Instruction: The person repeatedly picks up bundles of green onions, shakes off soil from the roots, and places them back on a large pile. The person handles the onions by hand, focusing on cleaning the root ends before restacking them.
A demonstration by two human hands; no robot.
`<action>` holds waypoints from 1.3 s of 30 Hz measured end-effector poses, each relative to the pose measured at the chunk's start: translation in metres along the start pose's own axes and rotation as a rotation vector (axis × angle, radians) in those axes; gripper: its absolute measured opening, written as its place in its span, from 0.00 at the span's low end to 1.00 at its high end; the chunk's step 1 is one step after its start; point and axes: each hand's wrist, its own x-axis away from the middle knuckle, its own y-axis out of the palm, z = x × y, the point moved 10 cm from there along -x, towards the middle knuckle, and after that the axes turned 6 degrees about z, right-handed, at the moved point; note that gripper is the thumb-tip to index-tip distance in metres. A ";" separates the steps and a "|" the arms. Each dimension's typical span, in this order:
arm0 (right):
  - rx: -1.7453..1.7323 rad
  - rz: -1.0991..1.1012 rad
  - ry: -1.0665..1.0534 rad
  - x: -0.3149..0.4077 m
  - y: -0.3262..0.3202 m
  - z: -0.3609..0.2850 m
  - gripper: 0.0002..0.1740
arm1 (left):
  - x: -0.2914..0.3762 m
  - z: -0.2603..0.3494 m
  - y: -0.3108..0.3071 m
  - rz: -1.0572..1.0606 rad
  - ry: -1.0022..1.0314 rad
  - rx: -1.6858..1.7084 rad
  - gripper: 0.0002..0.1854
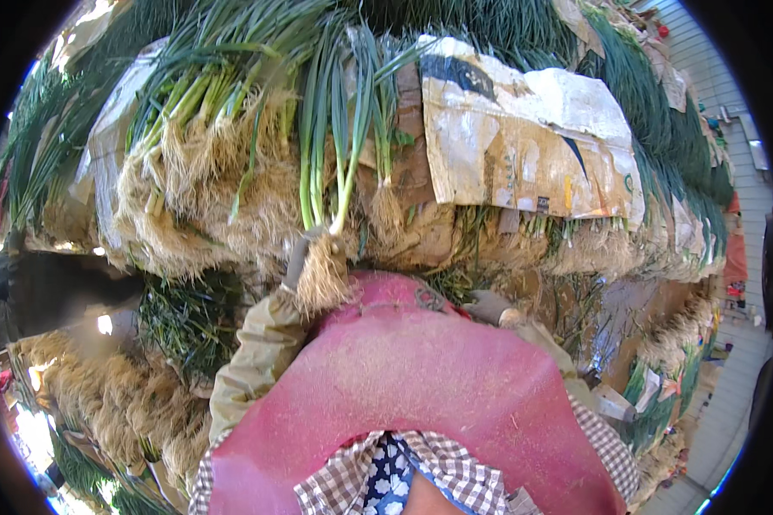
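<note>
My left hand, in a dark work glove, grips a small bunch of spring onions at the base of the stems. Their pale roots hang over my fingers, and the green leaves reach up and away over the stack. To the left rests a large heap of spring onions with shaggy, soil-coloured roots. My right hand, gloved too, is low beside the red apron. Its fingers are partly hidden, so whether it holds anything is unclear. Loose green leaves lie near it.
A worn, printed cardboard sheet covers part of the stack at the right. Leaf trimmings are piled on the ground to my left. More rows of rooted onions stand behind me. Somebody's dark-clothed limb enters at the left.
</note>
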 end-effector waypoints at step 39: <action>-0.424 0.503 -0.026 -0.184 -0.162 -0.151 0.33 | -0.022 0.024 0.001 0.204 0.182 -0.150 0.14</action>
